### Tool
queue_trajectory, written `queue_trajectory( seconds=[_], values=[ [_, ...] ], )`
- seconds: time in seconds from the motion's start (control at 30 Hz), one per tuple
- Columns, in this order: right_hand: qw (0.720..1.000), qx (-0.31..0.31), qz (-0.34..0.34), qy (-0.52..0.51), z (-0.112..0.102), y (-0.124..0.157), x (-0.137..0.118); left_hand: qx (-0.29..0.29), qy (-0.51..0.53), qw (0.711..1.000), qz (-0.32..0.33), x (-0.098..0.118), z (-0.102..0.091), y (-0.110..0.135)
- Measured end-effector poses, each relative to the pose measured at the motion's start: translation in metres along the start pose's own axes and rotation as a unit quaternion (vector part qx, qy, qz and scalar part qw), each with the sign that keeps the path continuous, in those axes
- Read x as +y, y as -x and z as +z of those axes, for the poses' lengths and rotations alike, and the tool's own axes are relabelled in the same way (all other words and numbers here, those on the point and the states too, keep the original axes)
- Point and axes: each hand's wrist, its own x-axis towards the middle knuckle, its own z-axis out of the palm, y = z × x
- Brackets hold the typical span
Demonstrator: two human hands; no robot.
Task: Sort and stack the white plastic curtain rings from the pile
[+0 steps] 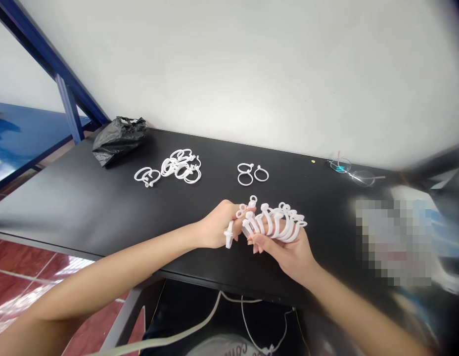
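My right hand point(289, 247) is closed around a row of several white plastic rings point(279, 222) threaded along its fingers. My left hand point(218, 225) meets it from the left, pinching one white ring point(229, 235) at the near end of that row. Both hands hover just above the front part of the black table point(84, 207). A loose pile of white rings point(181, 165) lies further back on the left, with a smaller cluster point(148, 176) beside it. Three separate rings point(252, 174) lie behind the hands.
A crumpled black plastic bag point(118, 138) sits at the table's back left corner. Eyeglasses point(350, 170) lie at the back right by the white wall. Blue metal framing point(66, 94) stands to the left. Cables point(248, 321) hang under the table's front edge.
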Motion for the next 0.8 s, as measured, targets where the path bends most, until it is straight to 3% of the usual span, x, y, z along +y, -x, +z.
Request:
queue_trajectory(
  seconds=[0.17,0.37,0.63,0.8],
  values=[
    [1.000,0.002,0.015,-0.007,-0.001,-0.004,-0.001,0.002,0.063,0.998,-0.005,0.004,-0.002,-0.001],
    [0.996,0.088,0.032,-0.004,-0.003,-0.011,-0.001,0.075,0.046,0.993,-0.077,0.001,-0.004,-0.002],
    [0.998,0.049,0.031,0.006,0.013,-0.005,0.007,0.102,0.064,0.989,-0.089,-0.004,0.010,-0.001],
    [0.996,0.071,0.045,0.009,0.012,-0.004,0.009,0.099,0.032,0.991,-0.083,-0.001,0.008,-0.001]
  ],
)
